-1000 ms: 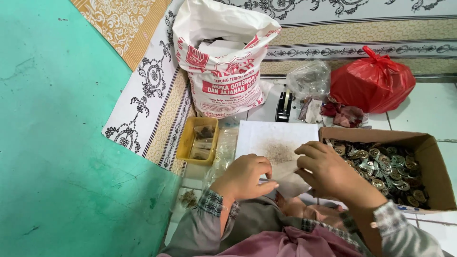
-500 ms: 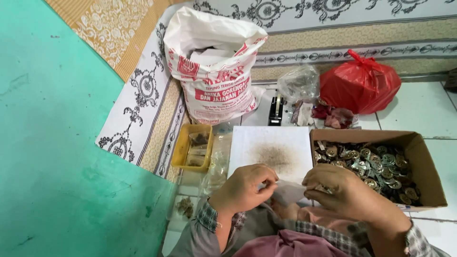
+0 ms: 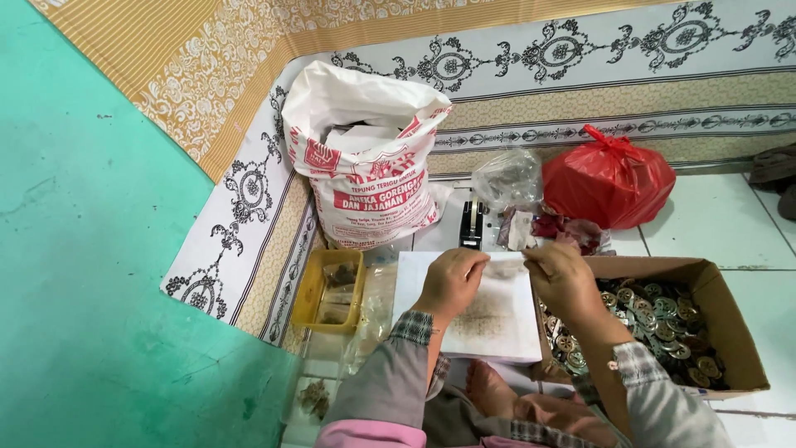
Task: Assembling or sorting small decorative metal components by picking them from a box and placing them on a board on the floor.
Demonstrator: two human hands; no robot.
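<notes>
A white sack [image 3: 365, 166] with red print leans on the patterned wall cloth [image 3: 580, 58], a tied red plastic bag [image 3: 609, 178] and clear bag [image 3: 507, 178] to its right, a yellow tray [image 3: 332, 290] below it beside the green floor [image 3: 83, 290]

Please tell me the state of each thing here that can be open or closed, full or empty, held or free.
White printed sack: upright, top open.
Red plastic bag: knotted shut.
Brown cardboard box: open, holds many round metal pieces.
Yellow plastic tray: open, holds small packets.
Clear plastic bag: crumpled, contents unclear.
Small clear packet: held between both hands.
Left hand: fingers pinched on it.
Right hand: fingers pinched on it.
</notes>
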